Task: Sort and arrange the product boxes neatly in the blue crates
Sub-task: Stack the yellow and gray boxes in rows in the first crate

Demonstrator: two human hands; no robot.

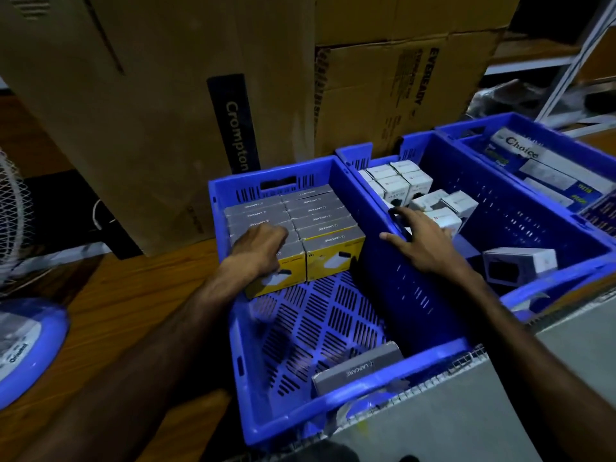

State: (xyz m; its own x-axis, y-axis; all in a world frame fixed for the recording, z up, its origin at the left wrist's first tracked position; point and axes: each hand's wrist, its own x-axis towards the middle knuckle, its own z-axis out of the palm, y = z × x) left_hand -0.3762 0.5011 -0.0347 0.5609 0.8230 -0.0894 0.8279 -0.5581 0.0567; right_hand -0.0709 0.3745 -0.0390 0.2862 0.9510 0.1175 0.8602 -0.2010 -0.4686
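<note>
1. Cardboard cartons (160, 105): large brown cartons stand directly behind the left blue crate; one carries a dark "Crompton" strip, another to its right is printed "EVEREADY".
2. Left blue crate (283, 415): the landmark for all positions below. It is a perforated plastic crate resting on a wooden surface (110, 315). The near half of its slotted floor is bare.
3. Middle blue crate (416, 295): stands touching the right wall of the left blue crate.
4. Far blue crate (520, 128): stands to the right of and behind the left blue crate, beyond the middle one. It holds long boxes, one printed "Choice".
5. Lapcare boxes (320, 221): grey-topped, yellow-fronted boxes are packed in two tidy rows against the far wall inside the left blue crate.
6. Loose Lapcare box (356, 368): lies tilted in the near right corner of the left blue crate, apart from the rows.
7. White boxes (396, 181): these sit in the middle crate, right of the left blue crate. Some are stacked squarely at the far end; others lie tumbled nearer.
8. Left hand (263, 248): rests on the front box of the left row, fingers curled over its top; whether it actually grips the box cannot be told.
9. Right hand (423, 241): released, fingers spread, resting on the wall shared by the left and middle crates and reaching over the tumbled white boxes.
</note>
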